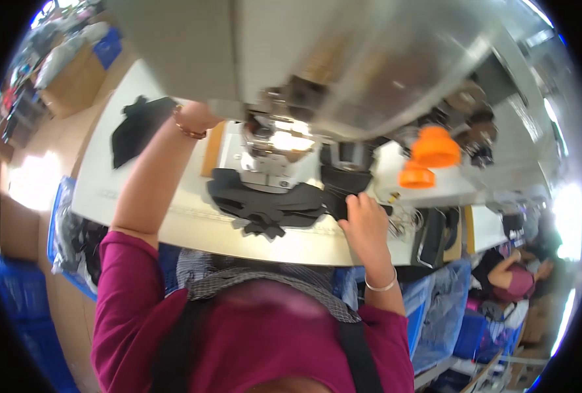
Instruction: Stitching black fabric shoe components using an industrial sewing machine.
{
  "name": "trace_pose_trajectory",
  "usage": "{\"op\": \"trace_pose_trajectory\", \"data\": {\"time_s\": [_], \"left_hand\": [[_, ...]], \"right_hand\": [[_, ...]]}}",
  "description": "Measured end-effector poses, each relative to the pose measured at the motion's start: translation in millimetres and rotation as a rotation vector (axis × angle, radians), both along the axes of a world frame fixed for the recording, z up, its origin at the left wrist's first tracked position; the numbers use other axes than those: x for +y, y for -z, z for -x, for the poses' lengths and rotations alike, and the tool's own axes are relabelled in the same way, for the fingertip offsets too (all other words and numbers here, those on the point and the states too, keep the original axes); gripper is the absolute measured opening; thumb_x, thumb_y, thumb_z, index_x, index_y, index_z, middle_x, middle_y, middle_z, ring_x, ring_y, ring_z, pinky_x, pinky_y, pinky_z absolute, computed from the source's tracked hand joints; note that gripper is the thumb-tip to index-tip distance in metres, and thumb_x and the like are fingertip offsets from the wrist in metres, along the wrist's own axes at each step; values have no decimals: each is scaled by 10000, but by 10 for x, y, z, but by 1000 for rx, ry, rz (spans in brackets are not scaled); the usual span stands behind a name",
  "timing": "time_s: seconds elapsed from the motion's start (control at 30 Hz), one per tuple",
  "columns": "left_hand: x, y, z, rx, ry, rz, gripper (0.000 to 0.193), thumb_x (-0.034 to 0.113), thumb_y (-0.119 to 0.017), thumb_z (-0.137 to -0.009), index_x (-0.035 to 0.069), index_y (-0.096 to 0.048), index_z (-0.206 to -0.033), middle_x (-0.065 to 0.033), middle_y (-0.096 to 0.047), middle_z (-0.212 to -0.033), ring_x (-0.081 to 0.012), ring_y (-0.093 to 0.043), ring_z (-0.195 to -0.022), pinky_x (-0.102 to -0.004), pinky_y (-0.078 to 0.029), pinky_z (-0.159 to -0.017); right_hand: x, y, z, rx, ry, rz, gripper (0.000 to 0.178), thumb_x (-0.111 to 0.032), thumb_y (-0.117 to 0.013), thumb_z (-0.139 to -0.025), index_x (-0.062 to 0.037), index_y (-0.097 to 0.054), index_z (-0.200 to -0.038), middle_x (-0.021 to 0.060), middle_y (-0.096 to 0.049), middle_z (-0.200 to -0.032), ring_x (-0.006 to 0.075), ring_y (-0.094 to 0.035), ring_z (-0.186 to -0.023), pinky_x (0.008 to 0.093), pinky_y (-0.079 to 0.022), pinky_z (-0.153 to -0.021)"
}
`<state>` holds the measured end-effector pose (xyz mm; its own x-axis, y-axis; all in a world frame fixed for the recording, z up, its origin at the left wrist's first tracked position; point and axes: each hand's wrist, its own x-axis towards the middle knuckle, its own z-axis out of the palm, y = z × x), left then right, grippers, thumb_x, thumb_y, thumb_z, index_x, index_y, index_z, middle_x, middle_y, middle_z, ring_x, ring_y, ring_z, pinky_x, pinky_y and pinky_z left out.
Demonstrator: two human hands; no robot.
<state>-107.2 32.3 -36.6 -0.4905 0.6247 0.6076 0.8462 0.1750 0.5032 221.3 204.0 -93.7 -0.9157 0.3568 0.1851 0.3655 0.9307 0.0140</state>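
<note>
The sewing machine [343, 59] fills the upper part of the view, its grey head hanging over the white bench [140, 203]. Under the needle, lit by the machine lamp, lies the black fabric [265, 200], spread flat on the bench in front of the person. A second dark pile [137, 124] sits well apart at the far left of the bench, and two orange cones [428, 157] stand to the right of the machine. The left hand [202, 114] reaches up beside the machine head; it is mostly hidden behind the casing, so I cannot tell whether its grip is clenched or released. The right hand [363, 219] rests on the right end of the black fabric, fingers curled down and pinching its edge. The step in hand looks like setting the piece under the foot before a seam. The next move, by my judgement, calls for the right hand to keep the edge square and taut while the left comes down to guide the cloth.
</note>
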Motion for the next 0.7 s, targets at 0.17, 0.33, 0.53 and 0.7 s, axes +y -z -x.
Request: {"op": "trace_pose_trajectory", "data": {"time_s": [0.17,0.33,0.53,0.7], "left_hand": [[-783,-194,165,-58,-110,-42,122,46,-625,-860,-49,-625,-936,-69,-646,-753,-120,-560,-705,-257,-464,-680],[-1926,374,594,-433,-242,-26,132,33,-631,-866,-48,-646,-969,-14,-629,-784,-56,-540,-730,-210,-447,-680],[-2391,1073,884,-369,-457,177,206,104,-663,-800,-5,-674,-975,-157,-685,-861,-270,-659,-813,-363,-504,-751],[-1964,948,462,38,-827,262,97,41,-716,-775,12,-658,-847,-109,-657,-829,-264,-610,-789,-347,-489,-750]], "right_hand": [[-31,115,-109,63,95,99,486,-161,-825,-642,-80,-548,-1033,106,-544,-972,304,-563,-950,412,-443,-796],[-7,131,-111,90,117,177,504,-134,-826,-643,-77,-550,-1061,108,-543,-976,309,-559,-962,418,-441,-814],[-21,131,-55,62,90,169,478,-116,-809,-664,-75,-544,-1059,105,-547,-978,314,-568,-943,415,-462,-794],[-15,215,-44,110,73,176,361,-86,-759,-722,-65,-543,-1010,108,-560,-956,326,-579,-925,419,-477,-769]]}}
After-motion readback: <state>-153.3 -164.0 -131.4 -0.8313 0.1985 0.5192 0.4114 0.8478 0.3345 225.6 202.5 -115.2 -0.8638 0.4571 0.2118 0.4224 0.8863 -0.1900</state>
